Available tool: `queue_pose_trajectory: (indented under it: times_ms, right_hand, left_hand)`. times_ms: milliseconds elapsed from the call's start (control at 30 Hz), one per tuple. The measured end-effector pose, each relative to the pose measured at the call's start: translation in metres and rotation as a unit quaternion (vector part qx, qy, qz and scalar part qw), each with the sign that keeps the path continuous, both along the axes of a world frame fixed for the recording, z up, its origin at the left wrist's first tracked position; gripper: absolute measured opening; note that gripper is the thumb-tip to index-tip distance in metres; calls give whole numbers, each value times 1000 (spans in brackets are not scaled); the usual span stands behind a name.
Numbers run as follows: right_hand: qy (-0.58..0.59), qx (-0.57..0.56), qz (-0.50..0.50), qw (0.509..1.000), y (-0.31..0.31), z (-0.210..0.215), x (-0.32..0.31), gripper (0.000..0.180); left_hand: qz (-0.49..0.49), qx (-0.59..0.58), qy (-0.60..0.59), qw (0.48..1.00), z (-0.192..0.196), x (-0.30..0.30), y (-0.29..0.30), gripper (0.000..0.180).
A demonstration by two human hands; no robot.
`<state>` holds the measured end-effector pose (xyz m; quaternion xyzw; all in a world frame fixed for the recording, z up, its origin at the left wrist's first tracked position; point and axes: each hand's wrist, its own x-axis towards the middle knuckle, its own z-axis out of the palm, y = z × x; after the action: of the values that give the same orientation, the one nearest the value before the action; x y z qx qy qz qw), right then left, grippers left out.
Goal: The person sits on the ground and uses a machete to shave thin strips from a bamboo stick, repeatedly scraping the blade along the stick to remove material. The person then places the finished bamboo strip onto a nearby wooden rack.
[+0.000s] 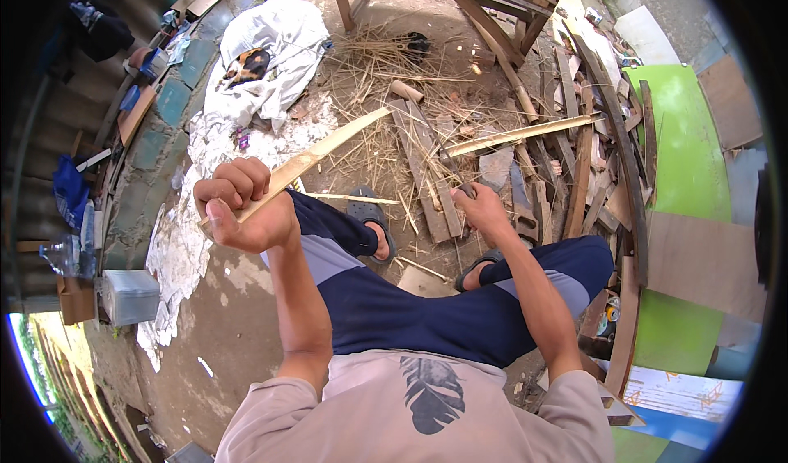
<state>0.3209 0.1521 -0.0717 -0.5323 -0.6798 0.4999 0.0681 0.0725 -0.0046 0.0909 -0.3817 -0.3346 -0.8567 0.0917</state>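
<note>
Pale strip (318, 153) looked split, trimming probably unfinished; left hand (267, 221) fingers curled round it, right hand (486, 217) fingers round a dark tool handle (467, 190); slivers (369, 50) lay beyond.

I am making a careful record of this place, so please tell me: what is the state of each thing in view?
Left hand: closed around the strip
Strip: held, slanting forward
Right hand: closed on the tool
Tool: held
Cat: lying on the cloth
Cloth: crumpled
Slivers: scattered
Saw: lying down
Clogs: worn
</note>
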Motion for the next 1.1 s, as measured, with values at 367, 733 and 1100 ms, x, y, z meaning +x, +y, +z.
queue_pose_trajectory:
  times_ms: [367,733,1100]
  right_hand:
    - [-19,-5,9,1000,5,3,-2,47]
    - [71,86,122,986,-39,43,-43,30]
    - [178,56,86,979,-69,24,-101,24]
  left_hand:
    - [-168,7,37,985,-35,-4,37,33]
    - [-196,-9,16,980,-32,-21,37,33]
    - [-208,-30,42,977,-38,-21,24,34]
